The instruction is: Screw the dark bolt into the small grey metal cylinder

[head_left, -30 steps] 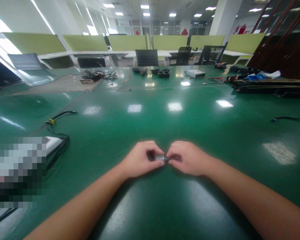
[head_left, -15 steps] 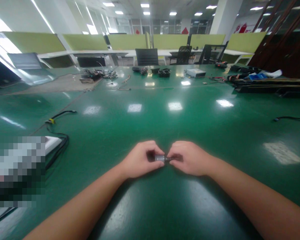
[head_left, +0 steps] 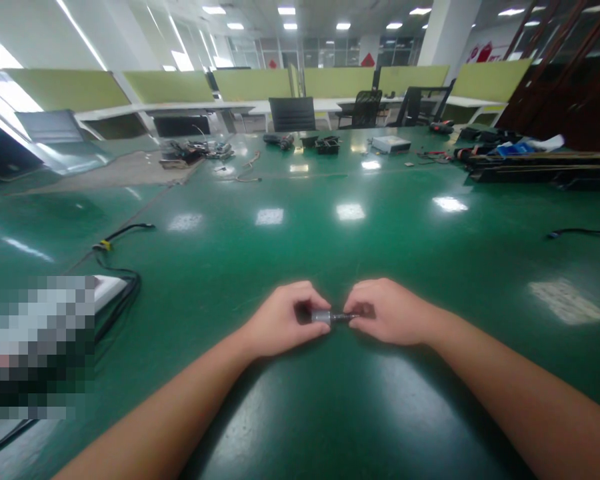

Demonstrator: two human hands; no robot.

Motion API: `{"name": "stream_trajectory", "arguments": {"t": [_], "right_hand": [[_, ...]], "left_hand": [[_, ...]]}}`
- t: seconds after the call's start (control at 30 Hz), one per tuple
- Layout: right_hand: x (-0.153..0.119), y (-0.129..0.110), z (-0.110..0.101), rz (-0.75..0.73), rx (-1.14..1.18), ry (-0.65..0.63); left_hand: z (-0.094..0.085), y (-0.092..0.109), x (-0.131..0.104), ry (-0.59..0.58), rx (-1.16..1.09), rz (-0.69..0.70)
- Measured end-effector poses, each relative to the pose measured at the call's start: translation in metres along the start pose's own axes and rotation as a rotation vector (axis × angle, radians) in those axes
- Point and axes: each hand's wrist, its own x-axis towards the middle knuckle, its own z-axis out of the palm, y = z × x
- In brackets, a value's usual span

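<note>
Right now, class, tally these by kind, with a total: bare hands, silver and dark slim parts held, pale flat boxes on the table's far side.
Left hand plus right hand: 2 bare hands
Silver part: 1
Dark slim part: 1
Pale flat box: 1
Total: 5

And it's silver-grey on the cylinder, near-black on the rod, deep green across the tabletop, yellow-green along the partitions!

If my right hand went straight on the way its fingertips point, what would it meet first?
Likely the silver cylinder in your left hand: your right hand points leftward along the dark shaft it pinches, though exact depth is hard to judge.
</note>
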Motion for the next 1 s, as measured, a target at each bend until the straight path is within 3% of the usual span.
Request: {"name": "stream_trajectory", "arguments": {"t": [0.67, 1.0], "right_hand": [[-0.006, 0.003, -0.009, 0.038, 0.0, -0.028], [-0.013, 0.01, -0.024, 0.12, 0.038, -0.114]], "left_hand": [[-0.002, 0.001, 0.0, -0.015, 0.005, 0.011], [-0.001, -0.001, 0.0, -0.021, -0.005, 0.021]]}}
